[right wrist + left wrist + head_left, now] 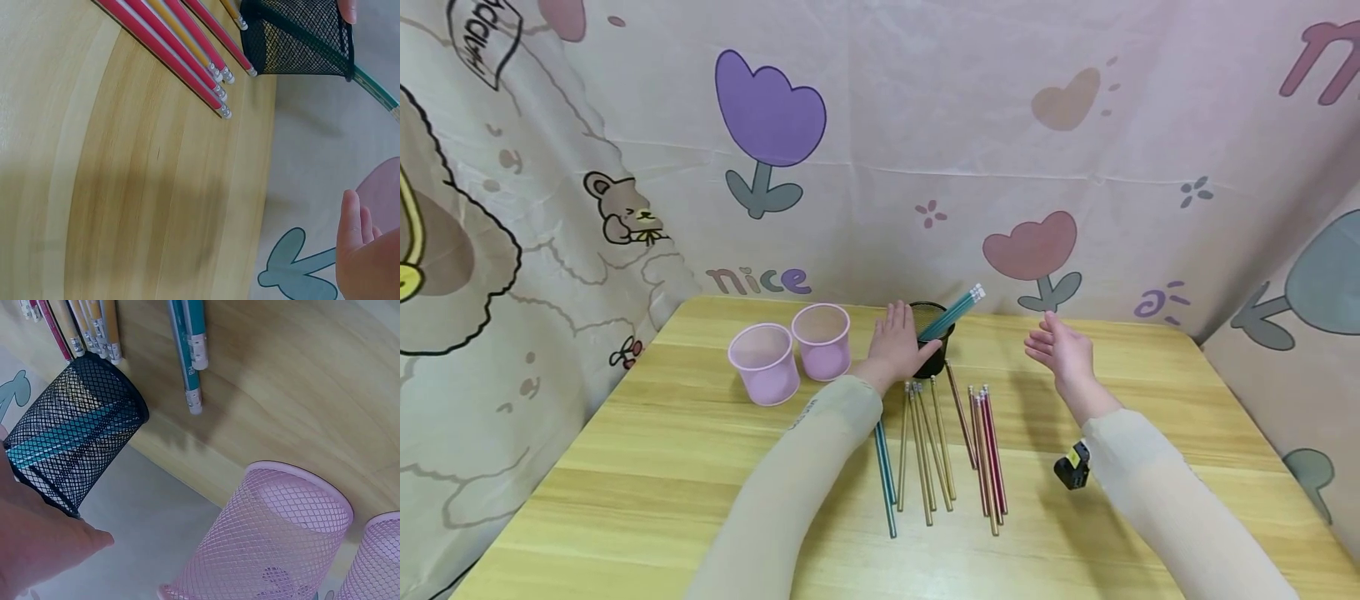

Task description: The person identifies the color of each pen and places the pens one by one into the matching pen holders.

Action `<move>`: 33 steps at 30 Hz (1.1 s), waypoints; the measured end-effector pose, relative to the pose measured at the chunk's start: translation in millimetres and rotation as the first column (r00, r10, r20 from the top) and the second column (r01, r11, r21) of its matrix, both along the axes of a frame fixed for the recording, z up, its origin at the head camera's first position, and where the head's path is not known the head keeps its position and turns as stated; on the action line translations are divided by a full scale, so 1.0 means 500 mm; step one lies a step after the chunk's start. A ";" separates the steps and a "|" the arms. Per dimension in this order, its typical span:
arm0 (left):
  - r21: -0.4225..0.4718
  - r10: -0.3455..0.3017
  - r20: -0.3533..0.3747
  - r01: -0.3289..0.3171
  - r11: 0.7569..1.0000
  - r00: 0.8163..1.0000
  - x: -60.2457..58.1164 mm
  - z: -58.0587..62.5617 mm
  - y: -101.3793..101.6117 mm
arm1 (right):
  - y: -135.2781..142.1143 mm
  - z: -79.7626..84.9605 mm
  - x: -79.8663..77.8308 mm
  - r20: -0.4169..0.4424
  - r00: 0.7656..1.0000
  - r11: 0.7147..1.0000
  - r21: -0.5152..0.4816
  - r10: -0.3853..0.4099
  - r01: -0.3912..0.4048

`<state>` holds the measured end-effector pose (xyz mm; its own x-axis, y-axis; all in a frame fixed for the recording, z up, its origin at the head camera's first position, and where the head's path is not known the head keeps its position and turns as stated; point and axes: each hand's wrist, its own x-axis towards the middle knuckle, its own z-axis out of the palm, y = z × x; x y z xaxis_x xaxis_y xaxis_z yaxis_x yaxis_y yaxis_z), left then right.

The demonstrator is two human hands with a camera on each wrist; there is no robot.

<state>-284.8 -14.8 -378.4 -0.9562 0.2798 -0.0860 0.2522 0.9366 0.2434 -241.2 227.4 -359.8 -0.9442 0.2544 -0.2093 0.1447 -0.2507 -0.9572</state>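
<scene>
My left hand (pixel 895 340) is against the left side of a black mesh pencil cup (pixel 934 363), fingers straight and thumb spread across its front. Teal pencils (pixel 951 315) lean out of the cup to the right, their eraser ends up. In the left wrist view, the thumb side of that hand lies close by the cup's rim. To the right, my right hand (pixel 1063 354) is raised above the table with fingers extended, holding nothing. Gold pencils (pixel 925 458) lie in front of the cup, with red pencils (pixel 992 458) right of them and two teal pencils on the left.
Two pink mesh cups (pixel 765 367) stand side by side left of my left hand. A small black object with a yellow label (pixel 1072 467) shows beside my right sleeve. Behind the wooden table (pixel 647 475) hangs a printed cloth (pixel 880 167).
</scene>
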 end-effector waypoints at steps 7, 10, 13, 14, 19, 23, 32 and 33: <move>-0.001 -0.008 -0.021 0.008 1.000 1.000 0.001 0.008 -0.011 | 0.006 -0.001 0.002 0.001 1.000 1.000 -0.012 -0.011 0.011; 0.003 -0.010 -0.039 0.010 1.000 0.999 0.004 0.016 -0.026 | 0.008 -0.003 0.003 0.000 1.000 1.000 -0.022 -0.012 0.012; -0.011 -0.006 -0.062 0.005 1.000 0.998 0.004 0.030 -0.048 | 0.009 -0.004 0.004 -0.007 1.000 1.000 -0.023 -0.011 0.011; -0.007 0.001 -0.066 -0.002 1.000 0.998 0.002 0.034 -0.058 | 0.010 -0.005 0.004 -0.009 1.000 1.000 -0.024 -0.011 0.011; 0.001 0.045 -0.046 -0.045 0.999 0.998 -0.006 0.060 -0.118 | 0.012 -0.011 0.007 -0.020 1.000 1.000 -0.012 -0.008 0.008; -0.029 0.065 0.012 -0.064 0.998 0.998 -0.011 0.079 -0.176 | 0.011 -0.014 0.008 -0.025 1.000 1.000 -0.014 0.004 -0.004; 0.001 0.145 0.141 -0.147 0.989 0.979 -0.010 0.100 -0.255 | 0.018 -0.009 0.012 -0.003 1.000 1.000 -0.005 -0.017 0.017; 0.010 0.151 0.157 -0.154 0.988 0.976 -0.008 0.101 -0.258 | 0.019 -0.009 0.013 -0.003 1.000 1.000 -0.007 -0.016 0.016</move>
